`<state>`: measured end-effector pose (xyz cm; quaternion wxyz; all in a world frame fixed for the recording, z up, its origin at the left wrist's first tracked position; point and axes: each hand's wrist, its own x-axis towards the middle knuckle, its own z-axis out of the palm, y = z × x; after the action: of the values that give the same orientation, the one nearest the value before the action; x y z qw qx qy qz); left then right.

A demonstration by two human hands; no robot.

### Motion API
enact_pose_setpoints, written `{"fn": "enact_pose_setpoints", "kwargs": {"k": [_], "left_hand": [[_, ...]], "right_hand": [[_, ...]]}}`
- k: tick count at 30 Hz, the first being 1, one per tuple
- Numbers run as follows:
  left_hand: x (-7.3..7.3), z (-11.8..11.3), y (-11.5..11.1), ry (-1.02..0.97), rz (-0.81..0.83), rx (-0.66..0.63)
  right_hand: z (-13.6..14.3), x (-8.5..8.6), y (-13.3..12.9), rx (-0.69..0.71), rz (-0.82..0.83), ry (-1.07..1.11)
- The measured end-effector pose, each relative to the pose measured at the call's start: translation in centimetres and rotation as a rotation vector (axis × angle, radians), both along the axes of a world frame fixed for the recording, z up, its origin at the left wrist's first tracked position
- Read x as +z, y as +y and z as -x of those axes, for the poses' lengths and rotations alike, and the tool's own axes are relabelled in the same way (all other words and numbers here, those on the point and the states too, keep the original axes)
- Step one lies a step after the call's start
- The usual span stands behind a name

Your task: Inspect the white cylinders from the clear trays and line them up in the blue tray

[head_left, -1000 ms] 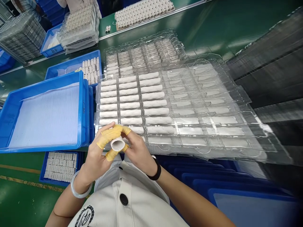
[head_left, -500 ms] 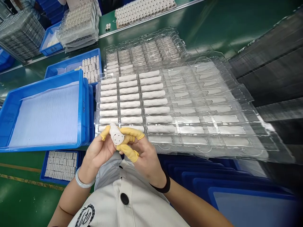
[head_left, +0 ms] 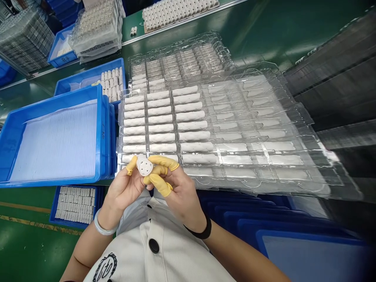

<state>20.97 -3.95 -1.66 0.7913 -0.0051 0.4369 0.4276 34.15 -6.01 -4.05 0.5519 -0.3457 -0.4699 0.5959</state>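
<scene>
A white ceramic cylinder (head_left: 145, 167), its round end face with several small holes turned toward me, is held between both hands. My left hand (head_left: 122, 190) is closed on its left side, a yellow finger cot on the thumb. My right hand (head_left: 180, 192) grips the right side with fingers in yellow finger cots. Just beyond the hands lies a clear plastic tray (head_left: 202, 182). White cylinders (head_left: 192, 136) lie in rows in its left columns; the pockets to the right show no cylinders.
A blue bin (head_left: 101, 156) lined with white sheet stands on the left, atop others. Behind it, another blue bin (head_left: 88, 75) holds white pieces. A second clear tray (head_left: 179, 47) lies farther back. Blue bins (head_left: 261, 235) are at lower right; a filled one (head_left: 53, 213) sits lower left.
The cylinder has tipped slightly, so its holed end faces me more squarely and less of its side shows. Both hands keep their hold and have barely moved.
</scene>
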Motion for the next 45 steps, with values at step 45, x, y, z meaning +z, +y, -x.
{"fn": "enact_pose_setpoints", "kwargs": {"k": [45], "left_hand": [[-0.9, 1.8, -1.0, 0.622, -0.802, 0.025]], "right_hand": [[0.1, -1.7, -0.7, -0.282, -0.145, -0.335]]}}
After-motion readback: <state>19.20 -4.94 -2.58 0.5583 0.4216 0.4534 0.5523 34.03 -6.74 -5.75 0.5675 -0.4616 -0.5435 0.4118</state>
